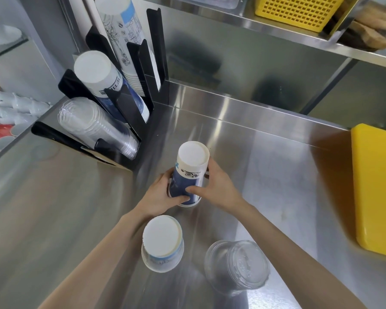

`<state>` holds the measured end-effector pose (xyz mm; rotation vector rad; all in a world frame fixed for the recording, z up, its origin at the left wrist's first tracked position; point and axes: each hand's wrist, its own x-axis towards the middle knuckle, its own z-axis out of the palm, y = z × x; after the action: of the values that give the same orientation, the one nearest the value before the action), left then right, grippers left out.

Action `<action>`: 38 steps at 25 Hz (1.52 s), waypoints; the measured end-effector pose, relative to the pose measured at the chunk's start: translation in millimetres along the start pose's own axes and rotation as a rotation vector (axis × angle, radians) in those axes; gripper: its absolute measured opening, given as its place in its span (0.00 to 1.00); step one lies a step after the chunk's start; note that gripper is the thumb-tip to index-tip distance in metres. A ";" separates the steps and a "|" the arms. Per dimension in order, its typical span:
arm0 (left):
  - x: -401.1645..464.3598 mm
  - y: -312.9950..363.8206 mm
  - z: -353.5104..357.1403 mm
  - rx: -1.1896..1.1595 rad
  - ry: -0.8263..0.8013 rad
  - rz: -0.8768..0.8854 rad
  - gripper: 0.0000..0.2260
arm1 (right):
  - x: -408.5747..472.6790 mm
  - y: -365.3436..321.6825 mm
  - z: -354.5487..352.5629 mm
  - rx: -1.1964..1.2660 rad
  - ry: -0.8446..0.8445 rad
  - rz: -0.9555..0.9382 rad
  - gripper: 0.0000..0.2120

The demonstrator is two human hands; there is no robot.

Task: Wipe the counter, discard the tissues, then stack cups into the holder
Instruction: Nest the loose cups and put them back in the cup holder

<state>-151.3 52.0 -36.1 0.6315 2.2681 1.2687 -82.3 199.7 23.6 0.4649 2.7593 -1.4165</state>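
Observation:
A stack of upside-down blue and white paper cups (191,172) stands on the steel counter (265,157). My left hand (163,195) grips its left side and my right hand (214,188) grips its right side, thumb across the front. Closer to me stand an upside-down white paper cup stack (163,243) and an upside-down clear plastic cup stack (236,265), both untouched. The black cup holder (129,101) sits at the back left corner. It holds clear plastic cups (94,123), blue paper cups (103,81) and tall white printed cups (123,34).
A yellow cutting board (374,186) lies at the counter's right edge. A steel shelf (299,36) overhangs the back, with a yellow basket (296,10) on it. White crockery (13,105) lies beyond the counter's left edge.

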 end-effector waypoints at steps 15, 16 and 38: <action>-26.1 80.1 -31.8 0.149 0.126 0.219 0.34 | -45.6 -56.9 -46.8 0.031 0.187 -0.139 0.34; -34.1 86.9 -35.9 0.151 0.145 0.245 0.34 | -51.9 -62.7 -48.1 0.026 0.204 -0.165 0.35; -80.5 105.3 -191.7 0.236 0.323 0.436 0.33 | -49.4 -215.3 2.6 0.043 0.298 -0.408 0.36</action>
<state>-184.3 -72.0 158.5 1.1259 2.6695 1.3889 -92.1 66.9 199.9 0.1196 3.2100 -1.5983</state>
